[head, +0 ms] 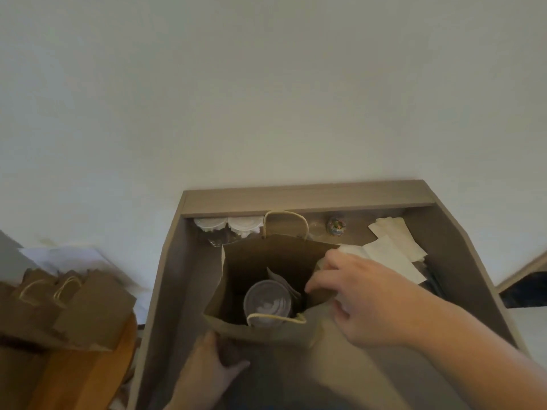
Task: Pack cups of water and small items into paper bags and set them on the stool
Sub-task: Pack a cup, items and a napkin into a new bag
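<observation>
Grip, right hand [364, 294]: fingers are curling over the right rim of the paper bag [260, 261], thumb dipping inside and the rest lying outside, so the hand is pinching that wall and, by judgement, keeping the mouth spread for loading; whether a small item is also lying in the palm cannot be told. Left hand [213, 365] is holding the bag's near wall low down, fingers bent against the paper, seemingly bracing the base so the bag is standing upright and not sliding. Lidded cup [268, 303] is sitting upright on the bag's floor, with a folded napkin [281, 282] leaning just beside it against the right wall. Bag is standing on the rimmed wooden table [307, 196]. Supplies are waiting along the back rim within reach: two spare cups [228, 226] touching each other at the left, a small colourful item [336, 226] to the right, and loose napkins [393, 247] further right. Stool [97, 365] is standing left of the table, already carrying packed bags [74, 306] set close together; this bag is not yet joining them
</observation>
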A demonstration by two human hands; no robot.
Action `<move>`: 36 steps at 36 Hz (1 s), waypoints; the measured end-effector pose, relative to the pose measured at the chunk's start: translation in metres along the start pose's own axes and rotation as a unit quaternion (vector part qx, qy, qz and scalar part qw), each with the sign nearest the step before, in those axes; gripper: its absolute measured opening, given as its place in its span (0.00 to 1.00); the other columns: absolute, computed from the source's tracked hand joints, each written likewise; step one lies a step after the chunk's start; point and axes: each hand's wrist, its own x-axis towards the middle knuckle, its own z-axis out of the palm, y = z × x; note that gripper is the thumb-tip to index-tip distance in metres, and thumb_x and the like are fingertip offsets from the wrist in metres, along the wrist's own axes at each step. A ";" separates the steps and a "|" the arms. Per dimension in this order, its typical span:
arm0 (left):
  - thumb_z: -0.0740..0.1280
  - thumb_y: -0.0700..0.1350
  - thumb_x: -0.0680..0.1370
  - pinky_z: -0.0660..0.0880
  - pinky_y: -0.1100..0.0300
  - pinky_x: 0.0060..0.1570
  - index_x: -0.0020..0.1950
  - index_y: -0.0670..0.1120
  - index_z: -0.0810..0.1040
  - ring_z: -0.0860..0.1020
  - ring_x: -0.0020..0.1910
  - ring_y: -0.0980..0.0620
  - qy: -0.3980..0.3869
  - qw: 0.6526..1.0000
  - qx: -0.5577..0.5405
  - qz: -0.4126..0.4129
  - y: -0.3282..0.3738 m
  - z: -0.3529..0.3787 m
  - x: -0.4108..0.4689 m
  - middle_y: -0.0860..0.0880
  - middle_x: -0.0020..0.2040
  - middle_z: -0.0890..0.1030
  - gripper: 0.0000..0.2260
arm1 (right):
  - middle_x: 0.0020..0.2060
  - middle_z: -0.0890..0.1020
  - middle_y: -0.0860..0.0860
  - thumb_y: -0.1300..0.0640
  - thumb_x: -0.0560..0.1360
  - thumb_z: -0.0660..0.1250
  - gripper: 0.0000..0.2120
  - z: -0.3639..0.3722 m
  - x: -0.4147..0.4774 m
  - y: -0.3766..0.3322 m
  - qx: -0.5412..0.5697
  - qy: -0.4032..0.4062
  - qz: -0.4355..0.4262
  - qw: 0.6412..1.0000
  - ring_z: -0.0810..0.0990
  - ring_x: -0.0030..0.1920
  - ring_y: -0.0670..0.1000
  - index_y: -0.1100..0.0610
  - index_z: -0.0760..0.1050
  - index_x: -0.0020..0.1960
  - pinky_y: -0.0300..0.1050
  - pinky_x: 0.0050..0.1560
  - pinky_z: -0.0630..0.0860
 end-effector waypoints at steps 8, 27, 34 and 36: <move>0.77 0.66 0.69 0.76 0.55 0.58 0.64 0.59 0.76 0.78 0.61 0.54 0.072 0.994 -0.080 0.003 0.019 0.008 0.000 0.59 0.60 0.78 0.27 | 0.52 0.72 0.40 0.44 0.83 0.64 0.10 -0.009 0.012 -0.001 -0.043 -0.011 -0.002 0.999 0.75 0.56 0.43 0.41 0.81 0.60 0.42 0.59 0.77; 0.73 0.68 0.71 0.80 0.52 0.49 0.46 0.56 0.80 0.80 0.45 0.54 0.110 0.994 0.001 -0.015 0.003 0.023 0.013 0.56 0.43 0.80 0.17 | 0.45 0.71 0.42 0.40 0.81 0.67 0.11 -0.036 0.024 0.001 -0.094 0.021 -0.051 0.994 0.70 0.48 0.43 0.46 0.83 0.52 0.39 0.46 0.65; 0.75 0.67 0.71 0.80 0.54 0.47 0.43 0.54 0.82 0.80 0.43 0.55 0.101 0.994 -0.003 -0.037 0.009 0.020 0.014 0.55 0.42 0.81 0.16 | 0.45 0.73 0.42 0.40 0.80 0.69 0.10 -0.041 0.028 -0.004 -0.097 0.014 -0.086 0.991 0.74 0.49 0.44 0.44 0.83 0.50 0.39 0.45 0.70; 0.75 0.66 0.71 0.80 0.54 0.47 0.43 0.54 0.82 0.80 0.43 0.56 0.091 0.995 -0.008 -0.044 0.009 0.020 0.015 0.55 0.42 0.82 0.16 | 0.45 0.73 0.42 0.40 0.80 0.70 0.09 -0.042 0.028 -0.005 -0.099 0.008 -0.089 0.991 0.74 0.49 0.44 0.44 0.83 0.50 0.37 0.44 0.68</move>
